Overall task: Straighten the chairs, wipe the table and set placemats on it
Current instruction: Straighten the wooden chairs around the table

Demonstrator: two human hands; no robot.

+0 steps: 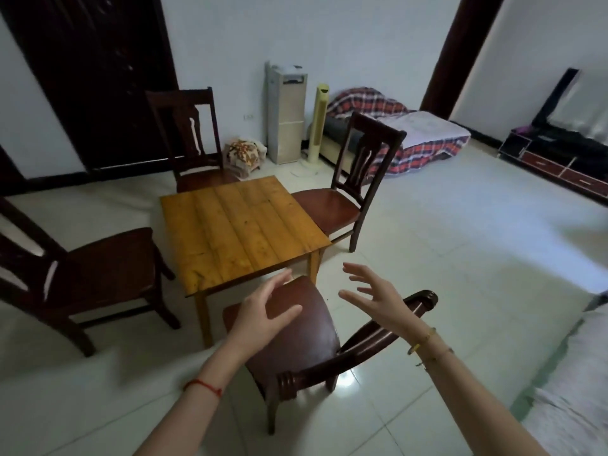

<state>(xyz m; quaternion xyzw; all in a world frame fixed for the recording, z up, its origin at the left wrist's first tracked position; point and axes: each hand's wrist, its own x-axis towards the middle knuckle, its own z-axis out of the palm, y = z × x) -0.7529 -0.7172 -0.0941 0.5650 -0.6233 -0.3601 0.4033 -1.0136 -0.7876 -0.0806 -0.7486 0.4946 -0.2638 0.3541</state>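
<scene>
A small square table of yellowish wooden planks (240,228) stands on a pale tiled floor (460,258), its top bare. Four dark reddish-brown wooden chairs ring it. The nearest chair (296,337), at 6 o'clock from the table, sits askew, its curved backrest swung toward 4 o'clock and its seat corner tucked just beneath the table's near edge. A second chair (108,268) stands at 9 o'clock with its seat facing the table, a third (194,139) at 12 o'clock against the far edge, and a fourth (348,195) at 3 o'clock, seat touching the table corner.

The left hand (263,311) hovers over the nearest chair's seat, fingers spread and loose, gripping nothing; a red string circles its wrist. The right hand (378,297) hangs above the backrest's top rail, fingers splayed wide and empty, with a thin gold bracelet on the wrist. No placemats or cloth are in view.
</scene>
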